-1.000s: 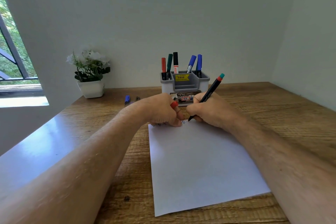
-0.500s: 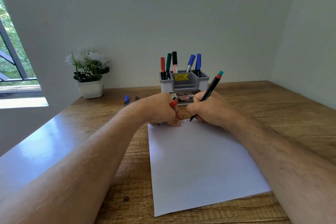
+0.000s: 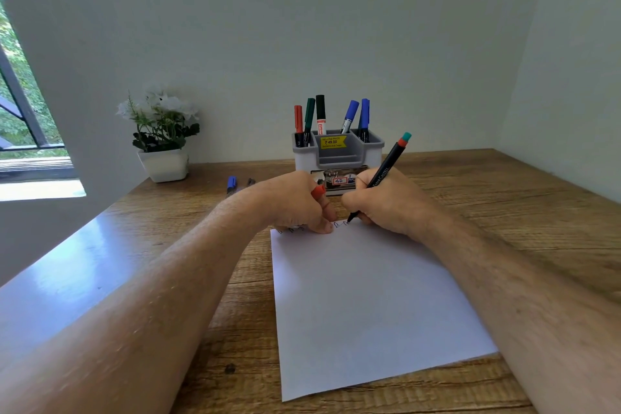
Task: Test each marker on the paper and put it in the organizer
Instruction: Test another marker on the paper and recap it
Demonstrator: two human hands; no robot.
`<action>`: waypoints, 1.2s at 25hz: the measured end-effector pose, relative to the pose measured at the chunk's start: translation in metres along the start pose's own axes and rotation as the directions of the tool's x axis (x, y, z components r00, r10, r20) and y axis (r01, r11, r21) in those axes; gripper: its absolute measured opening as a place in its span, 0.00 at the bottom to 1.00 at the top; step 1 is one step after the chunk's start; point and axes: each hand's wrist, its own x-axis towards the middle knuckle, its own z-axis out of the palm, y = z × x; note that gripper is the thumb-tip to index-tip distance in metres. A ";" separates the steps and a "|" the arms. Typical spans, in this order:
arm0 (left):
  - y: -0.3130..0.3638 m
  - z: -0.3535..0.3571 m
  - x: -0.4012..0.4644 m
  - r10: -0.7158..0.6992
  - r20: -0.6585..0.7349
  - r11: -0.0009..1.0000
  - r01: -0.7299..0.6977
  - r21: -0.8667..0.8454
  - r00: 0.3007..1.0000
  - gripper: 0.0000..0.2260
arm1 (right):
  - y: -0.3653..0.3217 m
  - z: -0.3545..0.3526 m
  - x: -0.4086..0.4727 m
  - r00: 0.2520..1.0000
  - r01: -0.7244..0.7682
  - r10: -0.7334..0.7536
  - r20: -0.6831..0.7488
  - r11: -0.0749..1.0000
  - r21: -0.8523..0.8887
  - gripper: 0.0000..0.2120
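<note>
- Testing is the step in hand: the right hand [image 3: 386, 203] grips a black marker [image 3: 383, 175] in a writing hold, its tip down on the top edge of the paper [image 3: 363, 299], beside a few small scribbles already there.
- Holding the marker's red cap [image 3: 318, 191], the left hand [image 3: 295, 208] is curled round it, with its fingertips pressing the paper's top edge to steady the sheet.
- Standing just behind both hands on the bench [image 3: 504, 198], the grey organizer [image 3: 337, 153] already carries five markers upright: red, green and black on its left side, two blue on its right.
- Next, by my judgement, the tip must lift off the sheet, the cap must go back on the writing end, and the capped marker must be dropped upright into a free slot of the organizer; the two hands are close enough that capping needs little travel.
- A blue-capped marker [image 3: 231, 183] lies on the bench beyond the left forearm, likely not yet tested; a darker thing beside it is too small to name.
- Hidden: the marks under the left fingers, the organizer's lower front behind the hands, and the colour of the line being drawn, which is too faint to tell.
- A potted plant [image 3: 161, 134] stands well to the left by the window.
</note>
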 end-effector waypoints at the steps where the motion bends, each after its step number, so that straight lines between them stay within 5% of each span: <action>1: 0.000 0.000 0.000 -0.004 -0.002 1.000 0.004 0.000 1.000 0.10 | 0.000 0.000 0.000 1.000 0.003 -0.003 0.005 1.000 0.003 0.12; 16: 0.005 -0.001 -0.009 0.048 -0.007 0.999 -0.048 -0.003 0.999 0.05 | 0.008 -0.001 0.008 0.997 -0.046 0.045 -0.068 0.999 -0.008 0.13; 20: 0.005 -0.008 -0.016 0.038 -0.067 0.978 -0.051 -0.204 0.997 0.06 | 0.004 -0.007 0.010 0.986 -0.080 0.117 -0.120 0.957 0.277 0.13; 24: 0.005 -0.014 -0.018 -0.017 -0.121 0.795 -0.060 -0.603 0.992 0.10 | -0.002 -0.010 0.011 0.992 -0.057 0.111 -0.053 0.794 0.605 0.12; 30: 0.008 -0.013 -0.016 0.035 -0.316 0.763 -0.230 -0.605 0.948 0.09 | -0.007 -0.013 0.010 0.998 -0.020 0.053 -0.014 0.584 0.811 0.03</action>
